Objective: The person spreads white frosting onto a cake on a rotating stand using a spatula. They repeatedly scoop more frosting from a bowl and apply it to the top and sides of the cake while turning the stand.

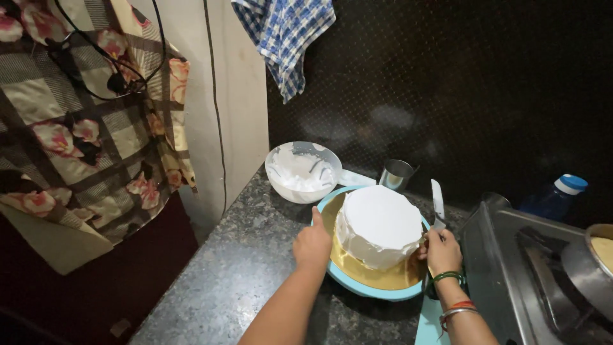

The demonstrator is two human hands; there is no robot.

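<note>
A round cake [378, 223] covered in white cream sits on a gold board [367, 273], which rests on a light blue turntable [377, 292]. My left hand [312, 244] grips the turntable's left rim. My right hand [442, 250] holds a metal palette knife [437, 203] upright against the cake's right side, blade pointing up. Green and red bangles circle my right wrist.
A white bowl of cream [301, 171] and a steel cup [396, 174] stand behind the cake on the granite counter [239, 268]. A steel stove [530, 268] with a pot [590, 262] is at right, a blue bottle [555, 195] behind it. A checked cloth [284, 35] hangs above.
</note>
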